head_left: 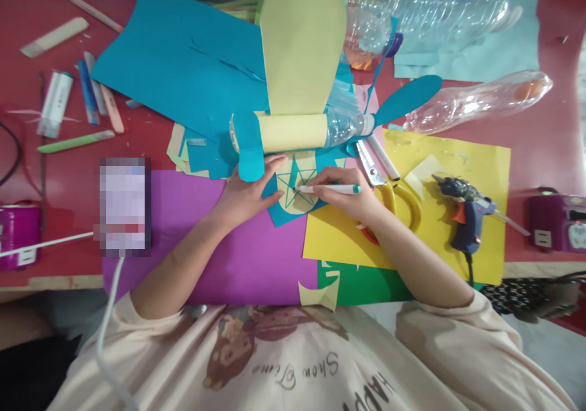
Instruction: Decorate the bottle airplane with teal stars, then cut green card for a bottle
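Observation:
My right hand (345, 192) is closed round a white marker with a teal cap (333, 189); its tip touches a pale yellow paper circle (298, 192) bearing a teal star outline, which lies on a blue paper piece. My left hand (247, 194) lies flat with fingers spread, pressing the circle's left edge. Just beyond the hands lies a clear plastic bottle (341, 127) wrapped in pale yellow paper, with a tall rounded yellow paper shape (302, 38) and blue paper wings attached.
Purple (238, 258), yellow (458, 160) and green paper sheets cover the red table. Scissors (389, 185) and a blue glue gun (464, 206) lie to the right. A large blue sheet (183, 63), glue sticks, pens and more empty bottles (476, 102) sit farther back. A blurred phone (124, 206) lies left.

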